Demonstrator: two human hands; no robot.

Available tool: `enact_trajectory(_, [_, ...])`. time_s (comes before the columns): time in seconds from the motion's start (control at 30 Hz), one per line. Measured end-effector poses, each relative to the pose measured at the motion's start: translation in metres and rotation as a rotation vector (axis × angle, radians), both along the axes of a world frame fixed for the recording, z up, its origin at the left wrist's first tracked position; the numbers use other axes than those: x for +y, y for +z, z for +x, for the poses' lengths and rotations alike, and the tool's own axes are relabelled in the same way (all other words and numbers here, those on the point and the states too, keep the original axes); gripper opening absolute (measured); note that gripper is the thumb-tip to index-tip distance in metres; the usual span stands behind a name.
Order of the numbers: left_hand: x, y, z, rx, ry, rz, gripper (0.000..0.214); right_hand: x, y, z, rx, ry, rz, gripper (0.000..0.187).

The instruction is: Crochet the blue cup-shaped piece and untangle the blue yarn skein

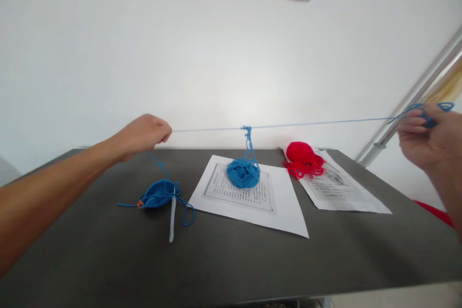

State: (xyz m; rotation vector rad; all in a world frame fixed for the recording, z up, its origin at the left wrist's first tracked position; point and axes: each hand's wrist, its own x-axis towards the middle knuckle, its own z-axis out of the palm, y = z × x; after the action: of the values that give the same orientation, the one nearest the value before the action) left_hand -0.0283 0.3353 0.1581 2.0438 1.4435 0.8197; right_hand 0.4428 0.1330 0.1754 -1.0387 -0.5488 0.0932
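Left forearm [46,202] outstretched; left hand [146,134] and right hand [428,140], spread wide, pinch taut blue yarn [306,124]

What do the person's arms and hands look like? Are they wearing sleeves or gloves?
The left arm and right arm are bare, with no sleeves showing. The left hand and right hand wear no gloves, and no watch, bracelet or ring can be seen.
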Motion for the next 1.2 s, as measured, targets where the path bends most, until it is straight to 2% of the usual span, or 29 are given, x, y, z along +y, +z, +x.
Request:
enact_trajectory(0.1, [-0.017,-0.031,-0.013,0.259,-0.125,-0.091,0.032,-0.009,-0.037,-0.007,-0.073,0.173,-0.324,0.043])
enact_trajectory(0.17, [-0.026,-0.043,-0.018,0.391,-0.2,-0.138,0.036,-0.013,-0.06,-0.013,-0.18,0.292,-0.55,0.035])
enact_trajectory(0.27, [-0.038,-0.047,-0.019,0.542,-0.278,-0.152,0.034,-0.013,-0.084,-0.026,-0.419,0.425,-0.815,0.025])
enact_trajectory(0.37, [-0.049,-0.044,-0.008,0.708,-0.375,0.015,0.016,-0.008,-0.091,-0.044,-0.67,0.445,-0.934,0.027])
enact_trajectory(0.43, [-0.059,-0.045,0.008,0.727,-0.403,0.136,0.006,-0.003,-0.09,-0.066,-0.802,0.417,-0.938,0.028])
enact_trajectory(0.5, [-0.071,-0.054,0.028,0.652,-0.415,0.135,0.013,0.003,-0.091,-0.097,-0.898,0.414,-0.924,0.024])
enact_trajectory(0.57, [-0.082,-0.069,0.048,0.538,-0.454,0.104,0.016,0.012,-0.096,-0.135,-1.003,0.479,-0.957,0.024])
enact_trajectory(0.63, [-0.088,-0.088,0.064,0.455,-0.521,0.07,0.018,0.022,-0.106,-0.171,-1.015,0.583,-1.002,0.036])
enact_trajectory(0.73, [-0.086,-0.113,0.076,0.418,-0.604,0.036,0.012,0.04,-0.126,-0.205,-0.98,0.627,-1.045,0.04])
enact_trajectory(0.83, [-0.079,-0.125,0.077,0.368,-0.636,0.015,0.009,0.051,-0.141,-0.212,-0.883,0.695,-1.032,0.034])
enact_trajectory(0.97, [-0.075,-0.13,0.074,0.306,-0.637,0.003,0.014,0.053,-0.148,-0.205,-0.662,0.826,-0.919,0.023])
enact_trajectory(1.1, [-0.078,-0.131,0.072,0.231,-0.597,-0.016,0.016,0.049,-0.147,-0.201,-0.37,0.897,-0.774,0.032])
enact_trajectory(1.2, [-0.08,-0.133,0.073,0.117,-0.557,-0.046,0.009,0.049,-0.148,-0.203,-0.182,0.928,-0.68,0.041])
